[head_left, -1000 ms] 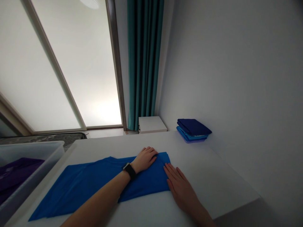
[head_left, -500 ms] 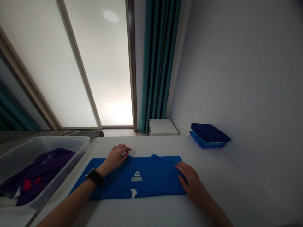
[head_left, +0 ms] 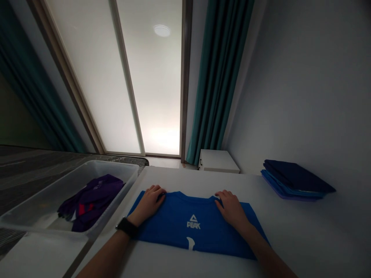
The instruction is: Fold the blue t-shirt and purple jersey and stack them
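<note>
A blue T-shirt (head_left: 174, 222) with a white PEAK logo lies folded into a wide strip on the white table (head_left: 162, 262), its collar toward the far side. My left hand (head_left: 150, 200), with a dark watch on the wrist, is closed on the far edge left of the collar, fingers curled over it. On the other side of the collar, my right hand (head_left: 230, 208) has its fingers bent over the same edge and its thumb on top of the cloth. The fingertips of both hands are partly hidden.
A clear plastic bin (head_left: 116, 204) at the left holds a crumpled purple garment (head_left: 98, 197). Against the right wall sits a stack of folded blue garments (head_left: 298, 179). Beyond the table's far edge stand a small white cabinet (head_left: 218, 160) and a teal curtain (head_left: 220, 85).
My right hand has moved from the shirt's right end to the far edge beside the collar. My left hand has settled onto that edge. The view has swung left.
</note>
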Action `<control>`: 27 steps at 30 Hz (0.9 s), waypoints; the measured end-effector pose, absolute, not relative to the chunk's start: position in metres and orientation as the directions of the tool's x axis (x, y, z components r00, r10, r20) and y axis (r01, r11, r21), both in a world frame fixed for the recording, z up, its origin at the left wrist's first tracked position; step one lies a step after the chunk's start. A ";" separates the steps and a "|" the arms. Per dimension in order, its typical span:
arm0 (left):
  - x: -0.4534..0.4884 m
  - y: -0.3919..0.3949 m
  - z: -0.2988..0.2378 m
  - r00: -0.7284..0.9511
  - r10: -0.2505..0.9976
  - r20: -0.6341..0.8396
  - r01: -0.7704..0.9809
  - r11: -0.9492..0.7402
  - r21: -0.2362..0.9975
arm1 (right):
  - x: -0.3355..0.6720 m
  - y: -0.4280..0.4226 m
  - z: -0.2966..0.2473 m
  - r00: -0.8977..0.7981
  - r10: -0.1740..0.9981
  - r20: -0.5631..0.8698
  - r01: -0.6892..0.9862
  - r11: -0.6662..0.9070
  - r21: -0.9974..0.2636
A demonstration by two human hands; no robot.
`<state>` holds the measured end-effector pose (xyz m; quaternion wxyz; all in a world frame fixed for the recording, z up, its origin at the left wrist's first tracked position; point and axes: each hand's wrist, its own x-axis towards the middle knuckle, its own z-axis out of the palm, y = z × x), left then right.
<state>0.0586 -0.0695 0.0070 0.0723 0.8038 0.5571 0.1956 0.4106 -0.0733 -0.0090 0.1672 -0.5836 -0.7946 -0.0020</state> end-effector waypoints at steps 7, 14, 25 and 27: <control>0.057 -0.068 0.007 0.301 0.930 0.212 0.880 -0.356 0.313 | 0.413 -0.070 -0.015 -0.260 0.924 0.282 0.919 0.326 -0.222; 0.057 -0.068 0.007 0.282 0.925 0.254 0.870 -0.358 0.339 | 0.410 -0.065 -0.004 -0.224 0.950 0.218 0.926 0.277 -0.255; 0.049 -0.068 0.005 0.288 0.928 0.236 0.881 -0.353 0.314 | 0.409 -0.065 -0.010 -0.218 0.935 0.279 0.928 0.287 -0.239; 0.045 -0.067 0.003 0.294 0.924 0.242 0.874 -0.363 0.322 | 0.409 -0.064 -0.011 -0.214 0.936 0.280 0.934 0.280 -0.221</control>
